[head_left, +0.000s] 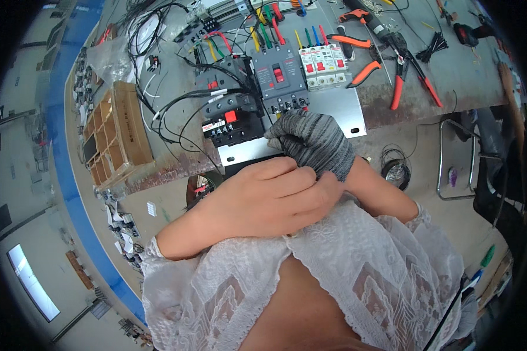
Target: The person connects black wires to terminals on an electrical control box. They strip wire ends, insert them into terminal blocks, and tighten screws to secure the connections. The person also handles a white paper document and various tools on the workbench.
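Observation:
My right hand (313,143) wears a grey striped knit glove (325,137) and is closed, its fingertips at the panel's front edge. Whatever those fingers may hold is hidden. Bare, my left hand (263,199) lies across in front of it, fingers curled against the glove's cuff near the right wrist. Just beyond stands a grey circuit breaker (278,76) with a red switch, mounted on a metal plate (336,111). Left of it sits a black contactor-like block (233,127) with a red button. Small white breakers (324,65) stand on the right.
Black cables (175,105) loop over the bench's left side, beside a wooden compartment box (120,131). Red-handled cutters (401,70), orange-handled pliers (363,73) and a bundle of black cable ties (432,47) lie at right. A metal-framed chair (471,158) stands beyond the bench edge.

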Demonstrator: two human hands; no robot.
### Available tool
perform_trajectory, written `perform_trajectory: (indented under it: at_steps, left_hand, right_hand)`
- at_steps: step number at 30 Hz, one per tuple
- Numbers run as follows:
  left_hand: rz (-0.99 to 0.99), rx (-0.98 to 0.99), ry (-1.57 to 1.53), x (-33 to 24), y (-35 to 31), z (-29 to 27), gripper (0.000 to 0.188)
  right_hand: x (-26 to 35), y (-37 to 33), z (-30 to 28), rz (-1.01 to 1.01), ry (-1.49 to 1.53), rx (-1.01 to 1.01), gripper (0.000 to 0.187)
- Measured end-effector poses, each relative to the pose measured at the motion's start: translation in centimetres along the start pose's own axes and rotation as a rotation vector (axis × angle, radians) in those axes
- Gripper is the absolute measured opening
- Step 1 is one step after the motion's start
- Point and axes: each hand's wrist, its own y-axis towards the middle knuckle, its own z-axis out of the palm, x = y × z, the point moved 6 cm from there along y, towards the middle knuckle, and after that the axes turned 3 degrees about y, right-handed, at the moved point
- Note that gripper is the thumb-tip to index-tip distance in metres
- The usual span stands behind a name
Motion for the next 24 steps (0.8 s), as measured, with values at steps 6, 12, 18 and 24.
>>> perform_trajectory:
  at_steps: [6,12,18,24]
  left_hand:
    - [-0.096,-0.117,-0.123,2.0,-0.4,-1.2,0.029]
    - [-0.378,-0.215,-0.219,5.0,-1.9,-2.6,0.022]
    - [-0.637,-0.346,-0.216,6.7,-2.7,-4.0,0.027]
    - [-0.682,-0.287,-0.335,8.5,-3.1,-3.2,0.02]
  right_hand:
    - [0.5,0.6,-0.9,-0.078,-0.081,0.002,0.027]
    - [3.8,1.0,-1.9,-0.284,-0.028,-0.009,0.039]
    - [3.0,1.6,-1.4,-0.322,-0.09,-0.046,0.031]
    - [3.4,3.2,-1.7,-0.33,0.105,-0.089,0.022]
